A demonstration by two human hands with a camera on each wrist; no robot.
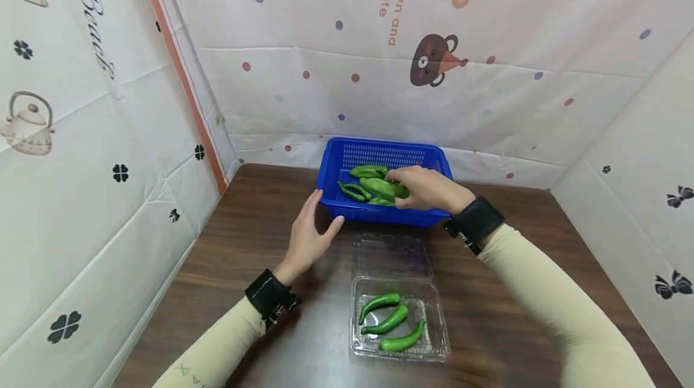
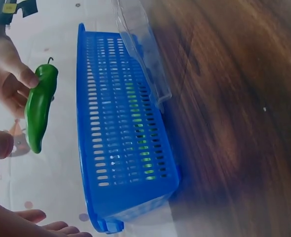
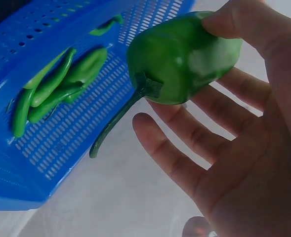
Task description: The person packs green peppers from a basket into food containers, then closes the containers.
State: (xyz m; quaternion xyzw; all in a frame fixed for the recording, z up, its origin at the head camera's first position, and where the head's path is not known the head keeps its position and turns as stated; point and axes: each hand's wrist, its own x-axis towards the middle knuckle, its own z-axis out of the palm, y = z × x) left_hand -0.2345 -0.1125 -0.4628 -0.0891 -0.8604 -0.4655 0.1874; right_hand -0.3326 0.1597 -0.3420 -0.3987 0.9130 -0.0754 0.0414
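My right hand [image 1: 428, 188] pinches a large green pepper [image 3: 180, 59] between thumb and fingers, above the blue basket [image 1: 358, 213]. The pepper's dark curved stem shows in the right wrist view. Several other green peppers [image 3: 86, 74] lie on the basket floor, slim and wide ones together. Just off the basket's near left corner is my left hand [image 1: 308, 238], its fingers extended and thumb spread, holding nothing. Nearer to me, a clear plastic box [image 1: 355, 340] stands with its lid [image 1: 390, 255] folded back toward the basket. Inside it lie three slim green peppers [image 1: 386, 320], side by side.
A dark wood-grain table [image 1: 233, 267] bears the basket and box. White printed sheets [image 1: 303, 99] rise behind the table and along both sides. The basket stands close to the back sheet.
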